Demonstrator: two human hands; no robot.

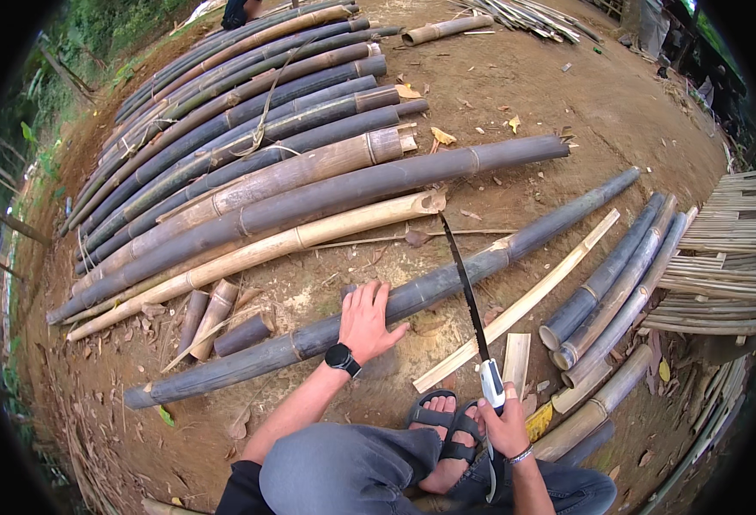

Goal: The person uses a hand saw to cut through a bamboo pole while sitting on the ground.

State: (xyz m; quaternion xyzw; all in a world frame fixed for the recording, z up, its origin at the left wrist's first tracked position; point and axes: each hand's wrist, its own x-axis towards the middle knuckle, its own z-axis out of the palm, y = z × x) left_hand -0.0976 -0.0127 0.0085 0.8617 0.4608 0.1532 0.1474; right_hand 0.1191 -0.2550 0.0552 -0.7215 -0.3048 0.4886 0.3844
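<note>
A long dark bamboo pole point(412, 296) lies on the ground in front of me, running from lower left to upper right. My left hand point(365, 322) rests on top of it with the fingers stretched across and the thumb apart; a black watch is on that wrist. My right hand point(504, 425) is wrapped round the white and black handle of a pruning saw point(468, 292). Its long dark toothed blade points away from me and passes over the pole in the picture; whether it touches the bamboo I cannot tell.
A row of long bamboo poles point(249, 112) lies at the far left, a pale pole point(309, 236) nearest. Short cut pieces point(245, 333) are beside my pole. Split strips point(524, 300) and several bamboo lengths point(614, 283) lie right. My sandalled foot point(447, 433) is close to the saw handle.
</note>
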